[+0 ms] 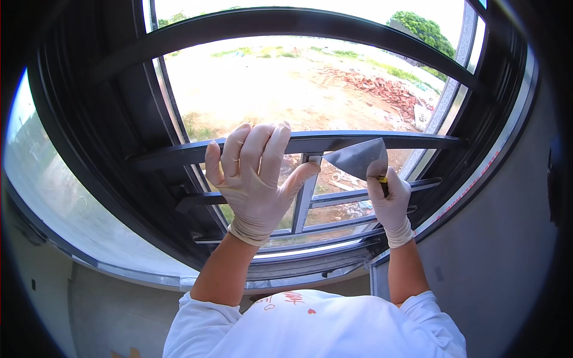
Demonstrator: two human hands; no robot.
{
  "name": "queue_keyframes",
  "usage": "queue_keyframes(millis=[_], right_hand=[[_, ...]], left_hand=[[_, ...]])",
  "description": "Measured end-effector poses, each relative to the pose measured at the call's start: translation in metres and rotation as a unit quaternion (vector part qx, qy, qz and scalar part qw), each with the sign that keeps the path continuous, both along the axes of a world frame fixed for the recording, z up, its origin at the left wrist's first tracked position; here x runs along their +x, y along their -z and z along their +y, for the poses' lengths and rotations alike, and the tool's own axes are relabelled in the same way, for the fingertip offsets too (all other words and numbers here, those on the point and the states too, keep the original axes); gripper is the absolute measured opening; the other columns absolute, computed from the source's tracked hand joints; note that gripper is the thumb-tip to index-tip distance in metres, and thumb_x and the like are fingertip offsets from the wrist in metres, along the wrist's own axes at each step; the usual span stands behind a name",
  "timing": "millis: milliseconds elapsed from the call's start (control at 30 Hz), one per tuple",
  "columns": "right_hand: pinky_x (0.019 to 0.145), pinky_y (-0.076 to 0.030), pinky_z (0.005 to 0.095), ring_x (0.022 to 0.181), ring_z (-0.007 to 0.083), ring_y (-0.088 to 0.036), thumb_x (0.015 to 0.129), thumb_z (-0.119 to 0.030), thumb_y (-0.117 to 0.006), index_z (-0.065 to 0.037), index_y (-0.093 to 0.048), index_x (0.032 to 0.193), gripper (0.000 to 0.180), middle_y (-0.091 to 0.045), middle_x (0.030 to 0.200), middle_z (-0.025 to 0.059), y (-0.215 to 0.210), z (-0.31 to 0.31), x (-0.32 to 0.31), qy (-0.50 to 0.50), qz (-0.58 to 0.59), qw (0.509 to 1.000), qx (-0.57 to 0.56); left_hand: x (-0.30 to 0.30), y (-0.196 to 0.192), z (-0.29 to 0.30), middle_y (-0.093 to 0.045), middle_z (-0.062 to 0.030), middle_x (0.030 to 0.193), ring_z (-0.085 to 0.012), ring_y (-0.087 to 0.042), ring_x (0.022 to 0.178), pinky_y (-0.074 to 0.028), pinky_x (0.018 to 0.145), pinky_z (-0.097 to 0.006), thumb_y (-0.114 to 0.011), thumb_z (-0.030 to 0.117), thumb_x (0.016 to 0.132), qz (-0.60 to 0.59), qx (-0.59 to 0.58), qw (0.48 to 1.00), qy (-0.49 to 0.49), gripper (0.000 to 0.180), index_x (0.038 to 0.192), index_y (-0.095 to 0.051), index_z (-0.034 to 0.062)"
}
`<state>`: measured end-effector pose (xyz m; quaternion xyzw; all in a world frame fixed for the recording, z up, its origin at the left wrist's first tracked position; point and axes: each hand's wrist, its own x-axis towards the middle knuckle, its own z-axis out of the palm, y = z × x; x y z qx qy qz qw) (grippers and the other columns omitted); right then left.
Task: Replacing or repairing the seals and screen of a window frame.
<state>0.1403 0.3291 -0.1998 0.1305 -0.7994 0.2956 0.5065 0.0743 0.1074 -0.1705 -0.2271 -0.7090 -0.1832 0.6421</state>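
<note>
My right hand (391,206), in a white glove, is closed on the handle of a putty knife (358,160). The knife's wide metal blade narrows to a corner that points left, at the joint of a dark horizontal window bar (334,142) and a short upright bar (304,194). My gloved left hand (255,173) lies against the horizontal bar, left of that joint. Its fingers are spread and point upward, and its thumb reaches right toward the top of the upright. Most of the knife's handle is hidden in my right hand; a bit of yellow and black shows.
Dark frame members (268,21) run across the window above and below my hands. A grey wall (483,238) stands close on the right, and a light pane (71,197) curves along the left. Outside lie bare ground and a heap of red bricks (388,92).
</note>
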Motion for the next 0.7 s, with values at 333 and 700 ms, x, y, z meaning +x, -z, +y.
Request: queue_keyframes(millis=[333,700], right_hand=[[0.044,-0.036,0.0253,0.044,0.0109,-0.043,0.077,-0.002,-0.065,-0.002,-0.056,0.077,0.009,-0.046,0.052,0.0043,0.0008,0.0042,0.0011,-0.03,-0.022,0.999,-0.027],[0.044,-0.036,0.0233,0.045,0.0082,-0.043,0.077,-0.002,-0.064,-0.002,-0.056,0.077,0.008,-0.048,0.054,0.0031,-0.0012,0.004,0.0018,-0.043,-0.035,0.998,-0.038]], left_hand=[[0.0019,-0.0003,0.0009,-0.05,0.0019,0.106,-0.0168,-0.041,0.114,-0.011,0.108,-0.04,-0.055,0.067,0.075,-0.014,0.0,1.0,0.004,0.057,0.111,-0.053,0.0224],[0.0016,0.0004,0.0,-0.053,0.0012,0.107,-0.0177,-0.041,0.115,-0.011,0.107,-0.04,-0.057,0.067,0.074,-0.015,-0.002,1.0,-0.002,0.06,0.111,-0.054,0.0201]])
